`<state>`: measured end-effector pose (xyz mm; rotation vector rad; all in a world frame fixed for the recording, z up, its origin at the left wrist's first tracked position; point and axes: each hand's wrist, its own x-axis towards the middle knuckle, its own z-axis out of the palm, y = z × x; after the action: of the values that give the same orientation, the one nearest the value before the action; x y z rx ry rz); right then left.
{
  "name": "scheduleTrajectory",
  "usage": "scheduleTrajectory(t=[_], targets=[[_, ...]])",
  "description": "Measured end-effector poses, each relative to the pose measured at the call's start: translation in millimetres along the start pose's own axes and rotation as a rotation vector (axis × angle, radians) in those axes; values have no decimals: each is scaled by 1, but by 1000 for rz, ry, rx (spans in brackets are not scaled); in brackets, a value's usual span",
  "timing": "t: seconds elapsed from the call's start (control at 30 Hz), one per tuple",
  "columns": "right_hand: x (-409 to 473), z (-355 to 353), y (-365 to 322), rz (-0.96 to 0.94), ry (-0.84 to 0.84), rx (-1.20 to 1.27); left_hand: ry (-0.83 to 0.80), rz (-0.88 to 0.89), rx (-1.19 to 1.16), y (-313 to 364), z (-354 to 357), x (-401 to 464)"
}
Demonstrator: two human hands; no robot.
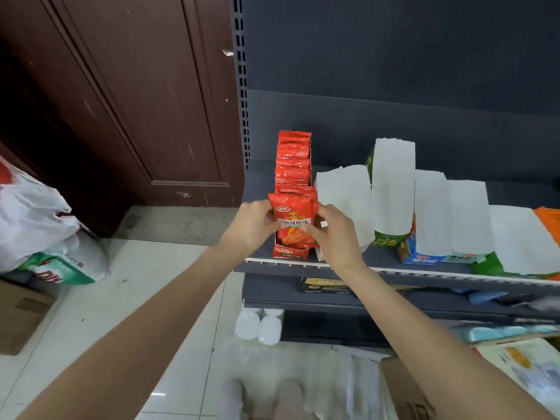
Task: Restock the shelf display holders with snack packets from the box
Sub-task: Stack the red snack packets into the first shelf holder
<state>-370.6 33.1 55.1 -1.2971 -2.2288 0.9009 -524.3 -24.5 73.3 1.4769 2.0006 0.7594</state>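
Note:
A red snack packet (292,218) stands upright at the front of a red display holder (289,252) on the dark grey shelf (378,262). My left hand (253,227) grips the packet's left edge and my right hand (335,234) pinches its right side. Behind it a row of several identical red packets (293,163) fills the holder back toward the shelf's rear panel. No supply box of red packets can be picked out.
White-lidded display holders (394,189) with green, blue and orange fronts line the shelf to the right. Lower shelves carry more goods, white bottles (259,327) stand below. A brown door (121,101), a plastic bag (33,216) and cardboard boxes (21,316) are at left.

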Motion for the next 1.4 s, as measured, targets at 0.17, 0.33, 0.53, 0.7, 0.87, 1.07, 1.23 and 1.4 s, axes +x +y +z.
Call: scheduleTrajectory(t=[0.17, 0.33, 0.53, 0.7, 0.87, 1.07, 1.23, 1.4], targets=[[4, 5, -12, 51, 98, 12, 89, 153, -70, 0, -17, 3], [-1, 19, -12, 124, 125, 15, 36, 301, 92, -1, -25, 8], [2, 26, -18, 176, 166, -68, 3, 354, 190, -2, -35, 13], [0, 37, -19, 224, 219, -112, -83, 405, 277, 1, -35, 20], [3, 38, -22, 271, 204, -162, -147, 395, 298, 4, -38, 26], [-2, 42, -22, 287, 281, -10, -152, 462, 333, 9, -42, 28], [-5, 25, -23, 301, 203, -54, -184, 452, 478, 2, -28, 30], [1, 3, -36, 155, 255, -102, -116, 538, 417, -2, -31, 32]])
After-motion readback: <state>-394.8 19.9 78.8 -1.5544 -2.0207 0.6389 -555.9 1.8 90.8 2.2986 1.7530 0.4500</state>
